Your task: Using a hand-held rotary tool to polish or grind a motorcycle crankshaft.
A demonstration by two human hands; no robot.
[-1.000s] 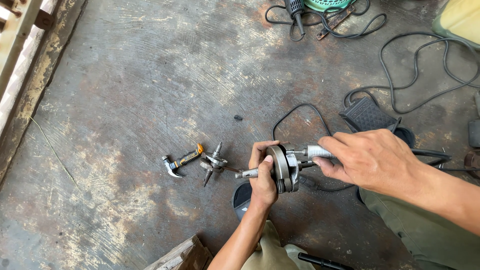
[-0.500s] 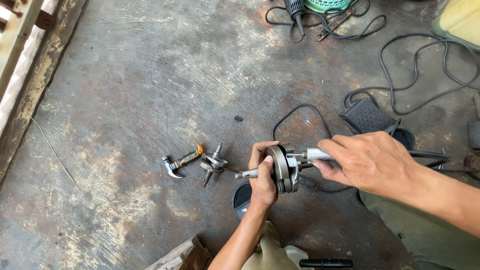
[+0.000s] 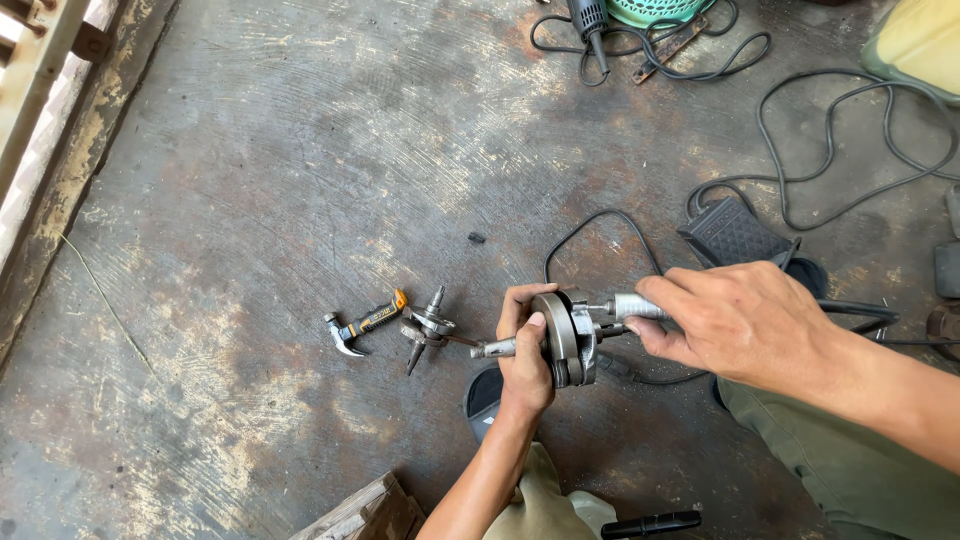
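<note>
Hands both clench a crankshaft [image 3: 566, 338]: left hand [image 3: 525, 355] at its webs, right hand [image 3: 735, 320] its shaft.

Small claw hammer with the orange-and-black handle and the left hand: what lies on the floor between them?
In the head view, a second metal crank assembly lies between the hammer and the left hand, near the hammer's handle.

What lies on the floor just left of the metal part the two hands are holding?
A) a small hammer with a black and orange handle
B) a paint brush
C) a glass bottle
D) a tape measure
A: a small hammer lies on the concrete floor, beside a second metal shaft piece, left of the left hand.
</note>
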